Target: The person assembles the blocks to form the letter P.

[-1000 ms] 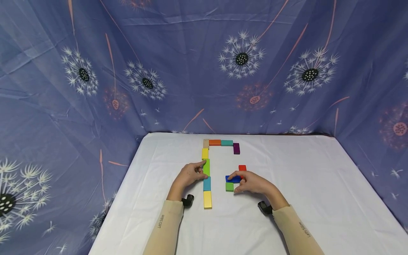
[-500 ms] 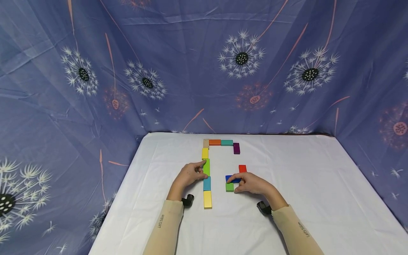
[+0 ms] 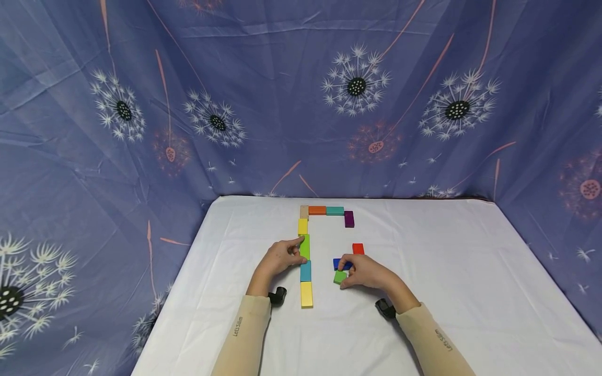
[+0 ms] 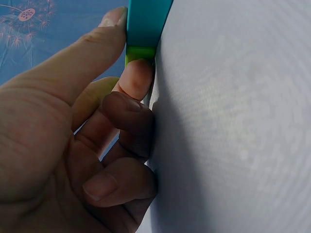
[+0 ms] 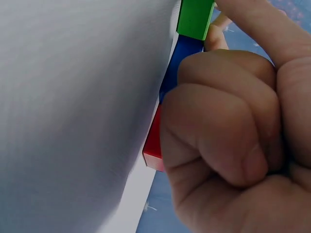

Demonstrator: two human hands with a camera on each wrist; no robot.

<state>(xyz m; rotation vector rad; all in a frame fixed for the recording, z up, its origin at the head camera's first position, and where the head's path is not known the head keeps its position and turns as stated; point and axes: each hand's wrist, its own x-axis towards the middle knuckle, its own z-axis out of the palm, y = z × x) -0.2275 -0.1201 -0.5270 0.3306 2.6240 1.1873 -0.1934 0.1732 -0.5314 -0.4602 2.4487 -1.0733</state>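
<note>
A lime green block (image 3: pixel 305 246) lies in a column of blocks on the table. My left hand (image 3: pixel 280 257) is at its left side, index finger by its far end and thumb by its near end, steadying it between them. The thumb is also close to the teal block (image 4: pixel 148 22). My right hand (image 3: pixel 369 272) pinches a small green block (image 3: pixel 339 277) between thumb and index finger; the block sits slightly turned. Just behind it lie a blue block (image 3: pixel 336 264), partly covered by my fingers, and a red block (image 3: pixel 358 248).
In the column are also a yellow block (image 3: pixel 302 226) and a pale yellow block (image 3: pixel 307 295). A wooden (image 3: pixel 304 212), an orange (image 3: pixel 317 210), a turquoise (image 3: pixel 335 211) and a purple block (image 3: pixel 349 219) continue the line at the back. A white cloth covers the table (image 3: pixel 470 292).
My right index finger has drawn back from the blue block onto the green block, with the thumb closing in. The green block has turned slightly. My left hand has stayed still.
</note>
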